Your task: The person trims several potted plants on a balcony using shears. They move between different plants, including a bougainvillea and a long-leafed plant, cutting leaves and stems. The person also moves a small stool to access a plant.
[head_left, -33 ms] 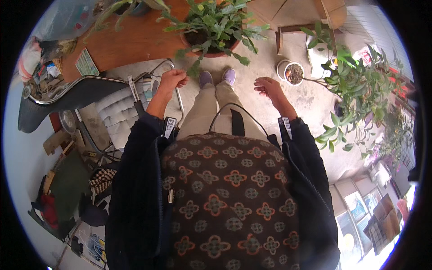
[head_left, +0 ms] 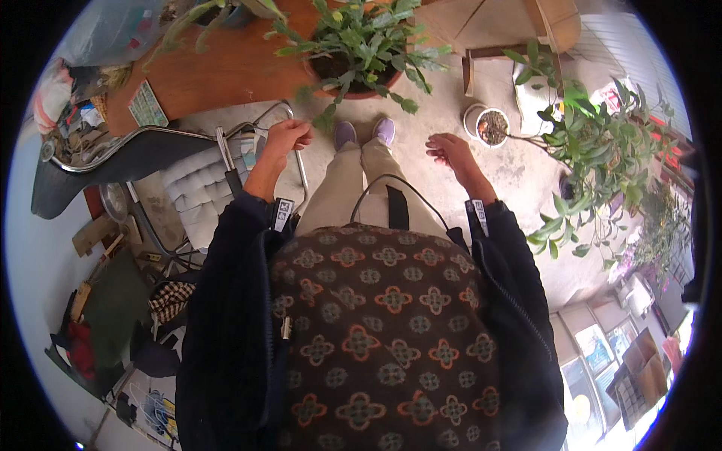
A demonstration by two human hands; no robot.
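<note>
Nothing has moved since the earlier frame: left hand (head_left: 287, 137) stays curled around the metal chair frame (head_left: 299, 161) just beside the cushioned seat (head_left: 197, 188), while right hand (head_left: 450, 150) hangs loosely open, empty, near the white pot (head_left: 487, 124).

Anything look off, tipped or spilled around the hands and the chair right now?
Nothing spilled or tipped that I can see. The left hand is closed on the metal frame of the cushioned chair, which stands upright. The right hand hangs open, holding nothing. The potted plant sits upright. Clutter lies at left.
</note>
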